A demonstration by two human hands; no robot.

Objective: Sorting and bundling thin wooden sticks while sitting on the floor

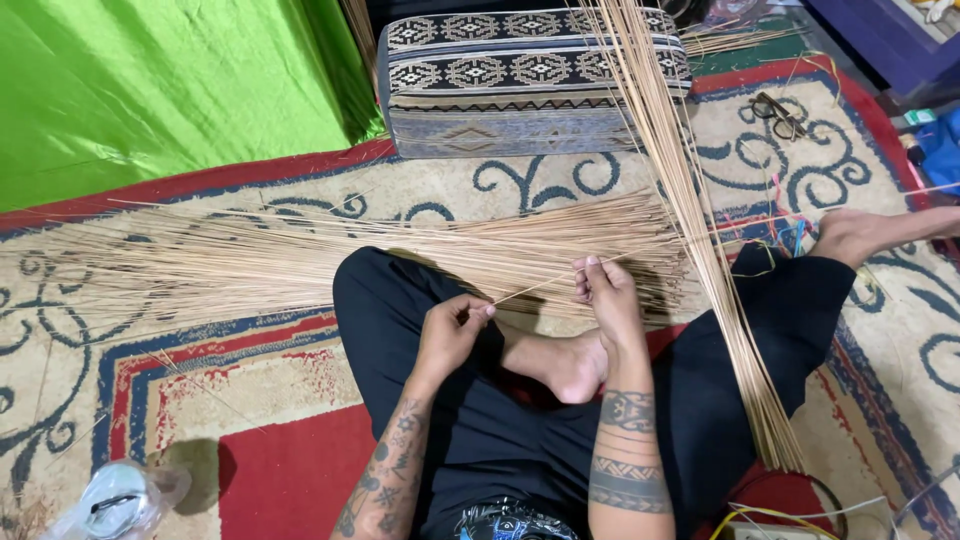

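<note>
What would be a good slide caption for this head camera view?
Seated cross-legged on a patterned rug, the left hand and right hand pinch one thin straw stick above a spread of similar sticks.

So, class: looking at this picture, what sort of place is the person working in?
Probably a home floor used for handcraft: a patterned rug, a woven cushion, and thin reed strips spread out. The left hand and right hand pinch one strip.

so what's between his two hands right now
In the head view, a single thin straw-coloured strand spans from the left hand to the right hand, over the black trousers.
</note>
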